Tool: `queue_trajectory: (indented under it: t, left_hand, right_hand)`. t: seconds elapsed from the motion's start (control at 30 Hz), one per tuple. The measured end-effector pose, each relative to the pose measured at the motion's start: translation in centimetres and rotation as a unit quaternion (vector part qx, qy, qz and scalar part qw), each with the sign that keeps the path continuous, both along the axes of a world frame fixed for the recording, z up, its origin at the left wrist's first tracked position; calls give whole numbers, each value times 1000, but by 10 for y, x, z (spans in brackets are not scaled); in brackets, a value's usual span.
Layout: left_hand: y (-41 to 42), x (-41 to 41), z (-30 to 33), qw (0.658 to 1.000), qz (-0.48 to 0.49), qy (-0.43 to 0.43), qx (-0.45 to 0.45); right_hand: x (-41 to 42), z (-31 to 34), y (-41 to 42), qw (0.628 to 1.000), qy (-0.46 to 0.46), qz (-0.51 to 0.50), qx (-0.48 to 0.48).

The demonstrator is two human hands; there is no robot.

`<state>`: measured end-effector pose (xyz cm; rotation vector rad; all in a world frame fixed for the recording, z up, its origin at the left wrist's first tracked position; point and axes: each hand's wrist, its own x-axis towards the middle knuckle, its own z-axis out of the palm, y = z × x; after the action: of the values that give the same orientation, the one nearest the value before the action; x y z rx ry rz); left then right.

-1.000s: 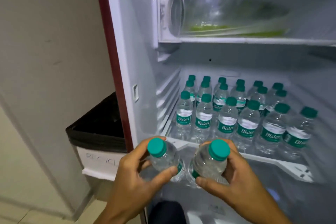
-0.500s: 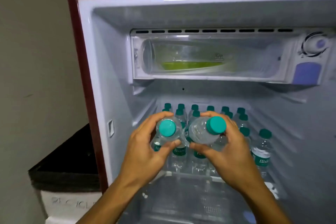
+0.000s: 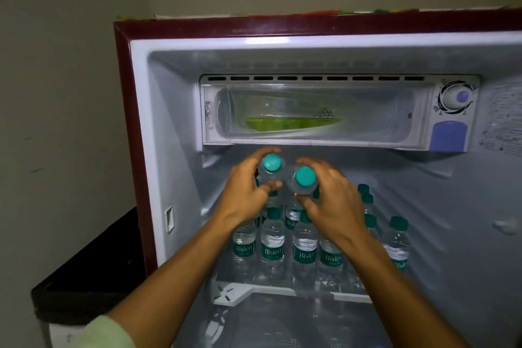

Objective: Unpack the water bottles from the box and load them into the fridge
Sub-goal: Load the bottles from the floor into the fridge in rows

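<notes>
Two clear water bottles with teal caps — one (image 3: 271, 167) beside the other (image 3: 304, 179) — are tipped cap-forward inside the fridge (image 3: 180, 127). Both hang just under its freezer box (image 3: 316, 113), above the upright labelled bottles (image 3: 272, 246) on the shelf.

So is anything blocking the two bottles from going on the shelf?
Yes. The standing bottles already fill the shelf's front rows, right under the left hand and right hand. Whether space remains behind them can't be seen.

Rows of bottles (image 3: 272, 246) on fridge shelf (image 3: 282, 289), below freezer box (image 3: 316, 113).
</notes>
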<state>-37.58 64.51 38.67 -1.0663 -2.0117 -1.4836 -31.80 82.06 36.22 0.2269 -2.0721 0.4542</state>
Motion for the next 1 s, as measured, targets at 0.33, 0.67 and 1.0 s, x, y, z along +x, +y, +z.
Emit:
queue_trajectory:
  t: [0.33, 0.67, 1.0]
  left_hand:
    - [14, -31, -5, 997, 48, -23, -48]
    - [17, -65, -11, 977, 170, -62, -111]
    - [17, -78, -2, 971, 174, -77, -147]
  right_hand:
    - [-39, 0, 14, 992, -116, 8, -53]
    - [-78, 1, 6, 957, -249, -22, -148]
    - [-90, 13, -4, 936, -304, -11, -175]
